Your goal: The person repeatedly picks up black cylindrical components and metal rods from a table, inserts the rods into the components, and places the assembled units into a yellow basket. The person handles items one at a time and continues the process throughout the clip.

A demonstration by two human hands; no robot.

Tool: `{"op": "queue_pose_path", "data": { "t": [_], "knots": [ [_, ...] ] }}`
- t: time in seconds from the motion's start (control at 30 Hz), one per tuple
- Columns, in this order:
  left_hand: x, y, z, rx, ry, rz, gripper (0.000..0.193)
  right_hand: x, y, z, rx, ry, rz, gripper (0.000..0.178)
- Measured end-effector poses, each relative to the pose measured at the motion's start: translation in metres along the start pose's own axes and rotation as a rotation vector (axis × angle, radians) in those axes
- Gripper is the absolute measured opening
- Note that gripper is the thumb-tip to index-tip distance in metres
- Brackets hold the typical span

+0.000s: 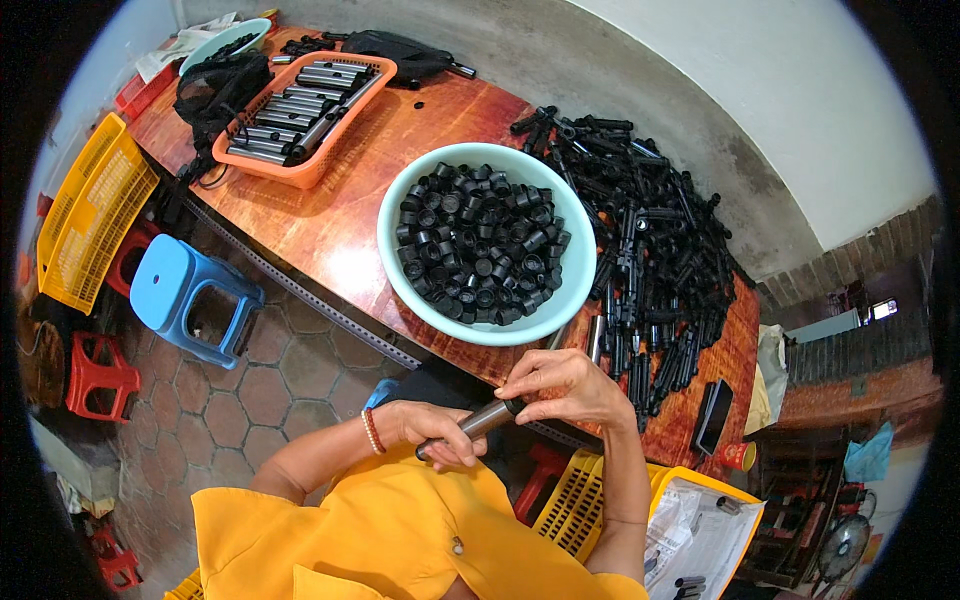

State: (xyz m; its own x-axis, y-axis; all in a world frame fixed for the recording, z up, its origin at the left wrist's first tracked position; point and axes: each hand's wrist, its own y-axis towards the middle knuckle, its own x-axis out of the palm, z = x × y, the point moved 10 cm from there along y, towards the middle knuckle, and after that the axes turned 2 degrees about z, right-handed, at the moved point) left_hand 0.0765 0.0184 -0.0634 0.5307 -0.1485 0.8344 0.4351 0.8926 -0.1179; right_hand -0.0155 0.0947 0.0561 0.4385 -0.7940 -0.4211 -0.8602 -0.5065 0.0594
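My left hand (447,434) is closed round a silver-grey metal tube (487,418) with black ends, held at a slant in front of my chest. At the tube's upper end, my right hand (562,384) pinches a black end piece (514,405), partly hidden by the fingers. Just beyond my hands, a pale green bowl (400,295) full of small black caps (483,245) stands on the table. A heap of black plastic tube parts (655,260) lies to the right of the bowl, with a bare metal tube (597,339) at its near edge.
An orange basket (305,175) of silver tubes stands on the reddish wooden table (335,235), beside a black bag (222,95). A phone (711,417) and a small red-and-yellow tin (737,457) are at the right. A blue stool (195,295) and yellow crates (95,215) stand left; a paper-lined crate (700,530) sits at lower right.
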Motion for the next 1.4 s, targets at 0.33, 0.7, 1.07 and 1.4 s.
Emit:
{"op": "queue_pose_path", "data": {
  "t": [0.33,0.7,1.07,1.4],
  "knots": [
    [-0.038,-0.006,0.033,0.137,0.489,0.514,0.031,-0.011,-0.010,0.024,0.092,0.041,0.104,0.037],
    [-0.030,-0.009,0.035,0.079,0.508,0.533,0.031,-0.006,-0.023,0.013,0.099,-0.067,0.217,0.033],
    [-0.017,-0.005,0.038,0.124,0.135,0.379,0.032,0.005,-0.035,-0.013,0.006,-0.334,0.720,0.048],
    [-0.014,-0.002,0.015,0.081,-0.019,0.352,0.030,0.016,-0.045,-0.005,0.021,-0.279,0.823,0.041]
  ]
}}
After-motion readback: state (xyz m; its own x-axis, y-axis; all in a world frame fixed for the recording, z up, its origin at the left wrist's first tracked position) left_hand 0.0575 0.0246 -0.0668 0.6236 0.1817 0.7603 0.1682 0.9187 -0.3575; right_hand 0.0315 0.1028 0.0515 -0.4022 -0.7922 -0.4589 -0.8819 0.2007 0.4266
